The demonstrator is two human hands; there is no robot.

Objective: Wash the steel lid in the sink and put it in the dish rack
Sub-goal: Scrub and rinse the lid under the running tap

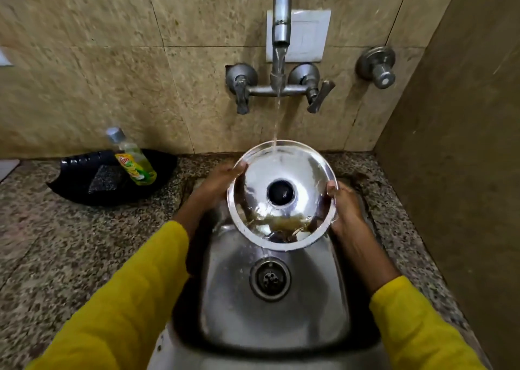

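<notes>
A round steel lid (306, 172) with a black knob in its middle is held tilted above the steel sink (233, 307), its top face toward me. My left hand (216, 187) grips its left rim and my right hand (344, 206) grips its right rim. Water from the tap (281, 12) falls onto the lid's upper edge and runs down its face. No dish rack is in view.
A black tray (84, 184) on the granite counter at the left holds a scrub pad (105, 179) and a yellow-green dish soap bottle (132, 158). Two tap handles (242, 88) and a separate valve (377, 66) stick out of the tiled wall. A side wall stands close on the right.
</notes>
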